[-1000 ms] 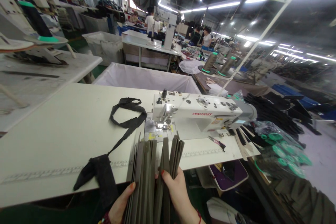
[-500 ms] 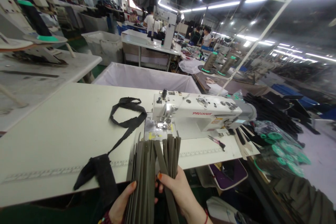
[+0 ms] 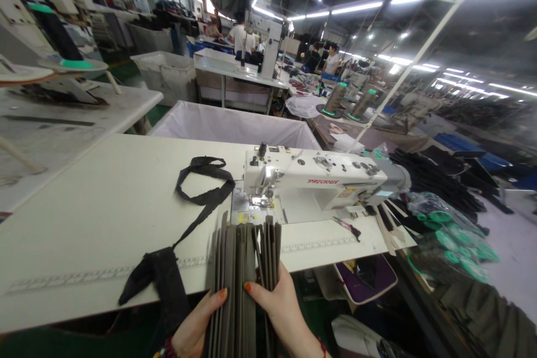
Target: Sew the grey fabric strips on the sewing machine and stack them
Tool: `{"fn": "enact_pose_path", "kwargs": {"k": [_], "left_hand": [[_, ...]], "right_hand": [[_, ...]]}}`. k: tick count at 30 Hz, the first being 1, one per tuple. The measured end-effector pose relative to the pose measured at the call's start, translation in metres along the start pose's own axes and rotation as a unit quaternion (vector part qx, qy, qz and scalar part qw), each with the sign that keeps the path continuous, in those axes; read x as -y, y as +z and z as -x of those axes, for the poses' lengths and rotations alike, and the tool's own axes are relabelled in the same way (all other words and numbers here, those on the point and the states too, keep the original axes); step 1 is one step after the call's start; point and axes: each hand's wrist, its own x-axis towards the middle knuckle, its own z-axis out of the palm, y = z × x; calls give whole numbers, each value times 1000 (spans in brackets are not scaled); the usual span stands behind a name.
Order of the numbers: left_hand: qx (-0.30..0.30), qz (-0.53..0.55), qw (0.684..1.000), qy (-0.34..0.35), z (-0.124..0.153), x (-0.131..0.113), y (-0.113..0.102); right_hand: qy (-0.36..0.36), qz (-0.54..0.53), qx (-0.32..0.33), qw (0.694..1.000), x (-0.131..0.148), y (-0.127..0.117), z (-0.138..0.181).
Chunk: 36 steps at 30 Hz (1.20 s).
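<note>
i see my left hand (image 3: 197,327) and right hand (image 3: 279,310) with fingers closed around the grey strips (image 3: 245,268), probably fabric, standing before the sewing machine (image 3: 314,182).

On the white sewing machine (image 3: 319,179) in front of you, the red brand word "PRECIOUS" runs along the front of its arm. The printed measuring strip (image 3: 84,277) along the near edge of your white worktop (image 3: 104,201) bears marks too blurred to read.
</note>
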Motion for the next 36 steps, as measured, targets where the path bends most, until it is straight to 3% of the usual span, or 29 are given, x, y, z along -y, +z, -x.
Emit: {"fn": "enact_pose_path", "kwargs": {"k": [4,14,18,26,36], "left_hand": [[-4,7,1000,14,-1,-1,0],[-12,7,999,30,-1,-2,0],[-9,18,1000,5,-2,-1,-2],[-26,48,998,-44,-3,1,1],[25,32,999,22,-1,4,1]], "right_hand": [[-1,30,-16,999,1,-1,0],[3,-10,5,1000,-1,-4,1],[17,-27,-7,999,-4,-7,1],[91,-150,-26,984,-11,-13,2],[217,-252,49,942,-23,-29,-5]]}}
